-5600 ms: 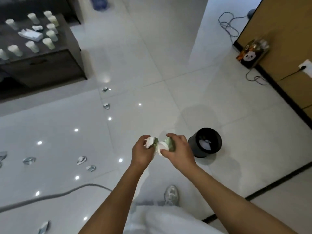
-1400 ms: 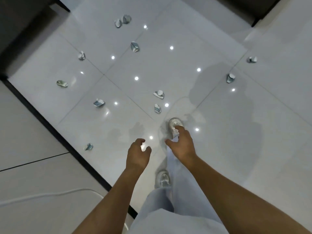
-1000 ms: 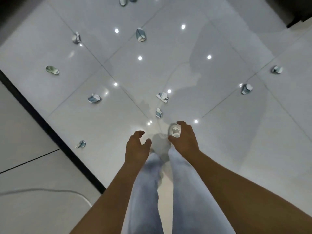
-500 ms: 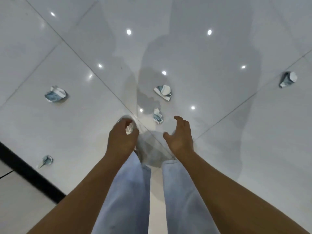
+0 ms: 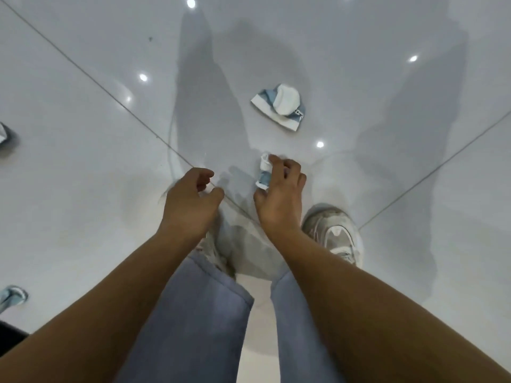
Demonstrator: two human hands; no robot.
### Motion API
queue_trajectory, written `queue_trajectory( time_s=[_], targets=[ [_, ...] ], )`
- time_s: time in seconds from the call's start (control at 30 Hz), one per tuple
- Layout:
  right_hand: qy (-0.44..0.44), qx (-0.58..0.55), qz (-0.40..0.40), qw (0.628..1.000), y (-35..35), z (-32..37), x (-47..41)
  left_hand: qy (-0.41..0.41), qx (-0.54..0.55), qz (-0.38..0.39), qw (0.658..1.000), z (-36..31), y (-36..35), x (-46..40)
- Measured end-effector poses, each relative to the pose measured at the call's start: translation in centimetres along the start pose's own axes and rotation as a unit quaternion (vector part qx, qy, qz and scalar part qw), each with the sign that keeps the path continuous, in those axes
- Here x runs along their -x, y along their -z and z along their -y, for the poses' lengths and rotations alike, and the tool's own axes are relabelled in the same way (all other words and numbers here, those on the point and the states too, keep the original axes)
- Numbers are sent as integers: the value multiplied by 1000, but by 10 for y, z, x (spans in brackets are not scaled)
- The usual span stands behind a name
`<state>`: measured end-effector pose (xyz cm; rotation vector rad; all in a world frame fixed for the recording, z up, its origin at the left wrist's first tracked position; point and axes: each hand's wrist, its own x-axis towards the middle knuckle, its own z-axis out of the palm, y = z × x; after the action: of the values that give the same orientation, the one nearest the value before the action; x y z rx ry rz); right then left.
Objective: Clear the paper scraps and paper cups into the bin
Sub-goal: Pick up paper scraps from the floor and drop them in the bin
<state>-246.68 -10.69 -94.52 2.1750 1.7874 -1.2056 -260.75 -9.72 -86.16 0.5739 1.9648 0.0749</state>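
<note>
Low over the glossy white floor, my right hand (image 5: pixel 279 194) has its fingers and thumb curled round a small crushed blue-and-white paper cup (image 5: pixel 264 174) that lies on the tile. My left hand (image 5: pixel 190 203) hovers beside it to the left, fingers loosely curled, holding nothing. A larger flattened blue-and-white cup (image 5: pixel 279 106) lies a short way beyond the right hand. The bin is out of view.
Two more crushed cups show at the left edge, one at mid height (image 5: pixel 3 134) and one lower down (image 5: pixel 11 297). My grey shoe (image 5: pixel 334 233) stands just right of my right wrist, with my trouser legs below. Tile joints cross the floor.
The view has dropped much closer to the floor. My right hand has reached forward and closed round the small crushed cup; my left hand stays beside it, holding nothing.
</note>
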Motion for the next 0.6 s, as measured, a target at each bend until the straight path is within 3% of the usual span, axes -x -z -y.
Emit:
queue_trajectory(
  time_s=[0.3,0.6],
  targets=[
    [42,-106,48,992,27,18,22,6,26,26,999,-8,1,6],
    [98,-125,101,982,76,58,56,14,116,81,990,-42,20,46]
  ],
)
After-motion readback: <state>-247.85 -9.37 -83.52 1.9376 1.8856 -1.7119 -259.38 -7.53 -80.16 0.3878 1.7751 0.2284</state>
